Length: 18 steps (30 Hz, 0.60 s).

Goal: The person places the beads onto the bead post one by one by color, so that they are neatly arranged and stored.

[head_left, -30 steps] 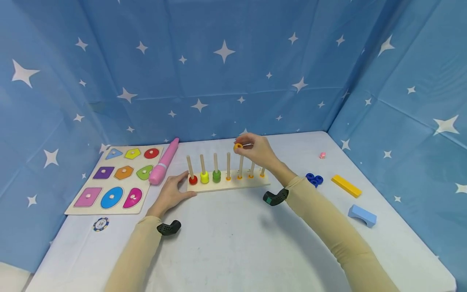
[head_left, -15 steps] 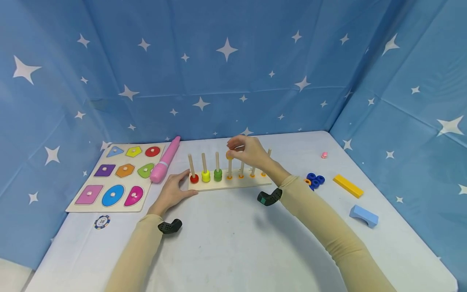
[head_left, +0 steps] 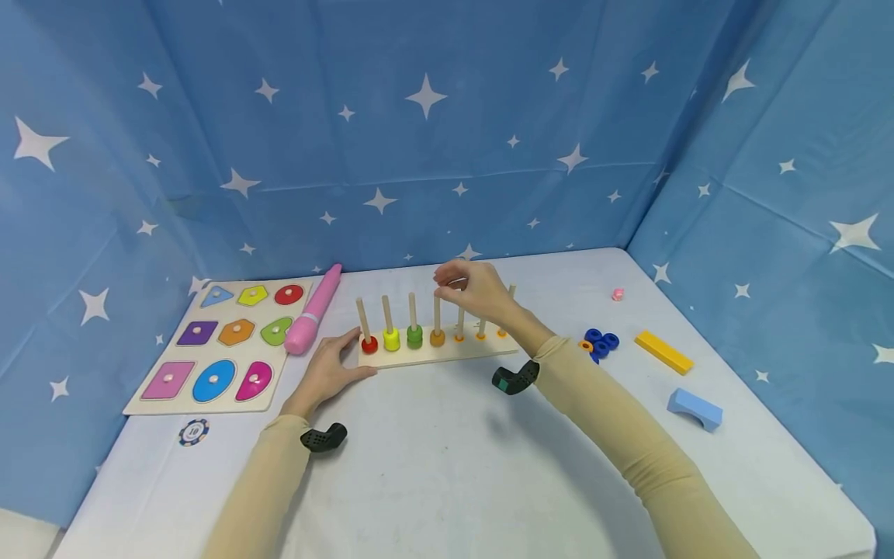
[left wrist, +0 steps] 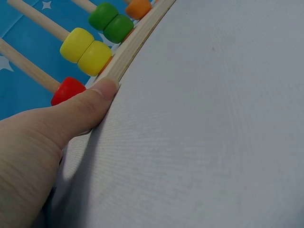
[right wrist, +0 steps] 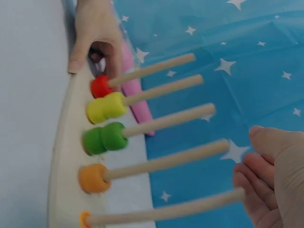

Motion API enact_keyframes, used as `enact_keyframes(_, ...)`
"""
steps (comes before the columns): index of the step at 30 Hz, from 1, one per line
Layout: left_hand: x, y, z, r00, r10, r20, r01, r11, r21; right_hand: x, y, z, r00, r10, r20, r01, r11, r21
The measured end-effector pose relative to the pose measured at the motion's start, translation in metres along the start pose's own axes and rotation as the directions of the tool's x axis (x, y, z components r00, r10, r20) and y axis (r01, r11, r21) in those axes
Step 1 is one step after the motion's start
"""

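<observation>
- Two hands in view: your left hand grips the wooden peg board end
- Your right hand, released, hovers beside the fourth peg above the orange bead

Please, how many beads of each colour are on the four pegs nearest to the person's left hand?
On the peg board that the left hand holds:
Red beads: 1
Yellow beads: 2
Green beads: 2
Orange beads: 1
Total: 6
</observation>
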<state>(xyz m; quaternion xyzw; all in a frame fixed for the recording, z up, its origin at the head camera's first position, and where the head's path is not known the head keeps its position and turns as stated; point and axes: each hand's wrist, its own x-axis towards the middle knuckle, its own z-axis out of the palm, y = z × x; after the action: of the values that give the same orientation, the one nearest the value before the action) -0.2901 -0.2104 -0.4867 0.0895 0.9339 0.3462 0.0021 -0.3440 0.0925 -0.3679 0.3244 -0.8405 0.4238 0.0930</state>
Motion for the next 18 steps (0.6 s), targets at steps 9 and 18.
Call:
enact_keyframes(9, 0.001, 0.003, -0.004, 1.000, 0.003, -0.007, -0.003, 1.000, 0.011, -0.012, 0.013, -0.042, 0.990, 0.020, -0.142, -0.008, 0.996, 0.085)
enact_keyframes(18, -0.002, 0.001, 0.000, 1.000, 0.013, -0.005, -0.013, 1.000, 0.007, -0.055, 0.052, -0.075, 0.946, 0.126, -0.299, -0.129, 0.992, 0.008)
